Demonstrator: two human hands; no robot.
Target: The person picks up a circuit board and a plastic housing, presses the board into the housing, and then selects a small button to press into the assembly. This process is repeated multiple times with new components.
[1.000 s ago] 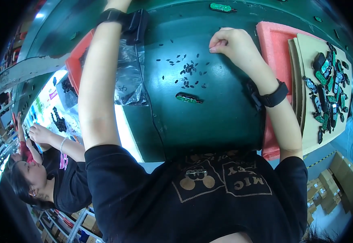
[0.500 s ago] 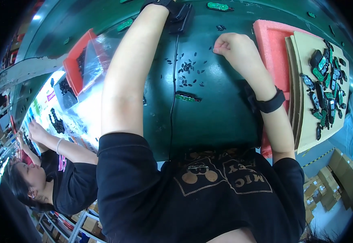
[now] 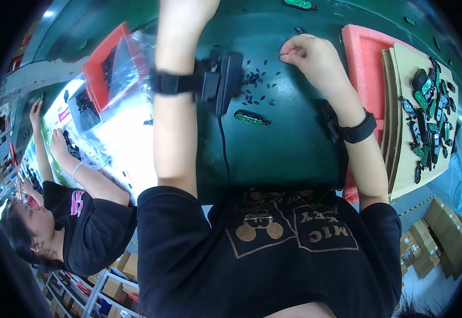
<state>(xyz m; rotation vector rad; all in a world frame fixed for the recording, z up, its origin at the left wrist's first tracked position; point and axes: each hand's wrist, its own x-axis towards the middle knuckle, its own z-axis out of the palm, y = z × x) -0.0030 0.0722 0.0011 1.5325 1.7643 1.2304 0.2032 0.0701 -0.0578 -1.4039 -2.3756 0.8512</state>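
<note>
The right hand [image 3: 313, 58] pinches its grip shut at the upper edge of a scatter of small black parts [image 3: 254, 87] on the green bench [image 3: 294, 143]; whether it holds one, I cannot tell. The left hand is out of view above its wristband [image 3: 170, 83].

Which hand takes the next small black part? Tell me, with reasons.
Right. The right hand lies on the green table, fingertips pinched beside the scattered small black parts. The left hand reaches further away, its fingers cut off by the top edge.
</note>
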